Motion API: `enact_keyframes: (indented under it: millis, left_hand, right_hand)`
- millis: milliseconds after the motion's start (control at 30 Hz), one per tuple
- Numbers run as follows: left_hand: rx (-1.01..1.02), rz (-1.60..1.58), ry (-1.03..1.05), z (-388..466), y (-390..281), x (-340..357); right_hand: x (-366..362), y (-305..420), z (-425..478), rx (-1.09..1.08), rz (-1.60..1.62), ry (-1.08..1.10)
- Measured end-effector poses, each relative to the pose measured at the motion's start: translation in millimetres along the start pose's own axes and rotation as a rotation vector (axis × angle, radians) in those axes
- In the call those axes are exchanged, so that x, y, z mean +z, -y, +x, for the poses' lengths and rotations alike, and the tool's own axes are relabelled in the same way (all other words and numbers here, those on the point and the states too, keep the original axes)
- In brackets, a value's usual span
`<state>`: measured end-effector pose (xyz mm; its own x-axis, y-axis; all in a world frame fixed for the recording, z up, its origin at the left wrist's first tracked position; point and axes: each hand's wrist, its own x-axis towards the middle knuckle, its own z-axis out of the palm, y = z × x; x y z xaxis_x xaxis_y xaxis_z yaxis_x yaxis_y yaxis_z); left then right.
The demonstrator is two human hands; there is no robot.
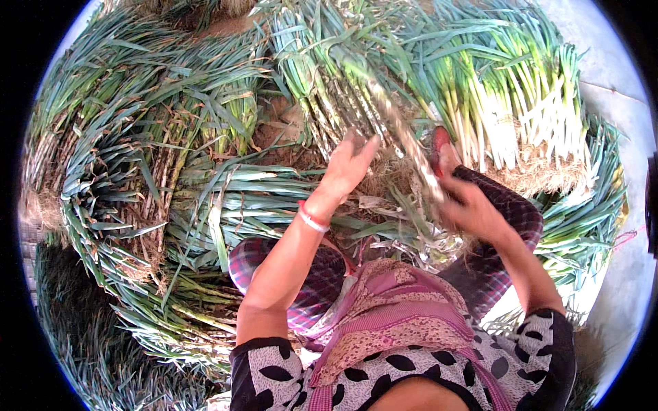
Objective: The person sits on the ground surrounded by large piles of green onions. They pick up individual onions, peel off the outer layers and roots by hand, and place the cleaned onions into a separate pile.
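Observation:
My right hand (465,208), blurred by motion, grips a long green onion stalk (403,131) near its root end. The stalk slants up and left, its pale lower part streaked with soil. My left hand (351,163) has its fingers apart with nothing in them, just over the lower ends of a bunch of soil-streaked green onions (331,105). Right of that bunch, cleaner green onions (514,110) lie side by side, their white stems and roots towards me. Loose peeled leaves and husks (411,241) lie between my knees.
Heaps of unpeeled green onions (154,118) surround my left side, and another layer (231,200) lies crosswise by my left knee. More greens (570,231) lie beyond my right knee. My red shoe (439,149) stands close to the clean stems. Pale floor (614,108) borders the right.

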<state>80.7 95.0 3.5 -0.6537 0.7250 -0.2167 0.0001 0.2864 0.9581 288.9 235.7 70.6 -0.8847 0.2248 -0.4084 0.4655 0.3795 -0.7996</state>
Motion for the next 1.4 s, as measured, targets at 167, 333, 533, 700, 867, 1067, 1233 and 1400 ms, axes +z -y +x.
enact_keyframes:
  millis: [167,333,533,700,867,1067,1233,1400]
  left_hand:
    - [-0.177,-0.981,0.018,43.8,11.8,48.1]
    - [0.027,-1.240,0.052,32.0,-21.0,44.6]
    - [0.460,-1.228,0.236,-0.9,-113.7,18.2]
    - [0.541,-0.592,-0.174,-13.7,-126.2,-22.2]
    - [1.231,0.546,-0.075,-78.4,-87.2,5.8]
    - [0.256,-0.363,-0.270,0.5,-41.8,-42.4]
    - [-0.243,-0.541,-0.422,45.4,52.6,-39.2]
    - [-0.312,-0.864,-0.232,48.7,68.0,-4.4]
  right_hand:
    - [34.5,-3.3,-119.2,-0.109,-0.268,0.038]
    - [45.0,-43.5,-162.9,-0.083,-0.305,-0.242]
    - [64.9,-75.6,-137.9,-0.004,0.290,-0.233]
    - [80.1,-58.4,-79.2,-0.219,0.385,-0.171]
    - [80.2,-11.2,-42.8,-0.244,0.352,-0.256]
    - [63.0,-10.1,0.9,-0.018,0.630,-0.130]
    - [39.7,8.0,14.5,0.287,0.826,0.154]
    - [44.6,9.0,-27.1,-0.135,0.110,0.071]
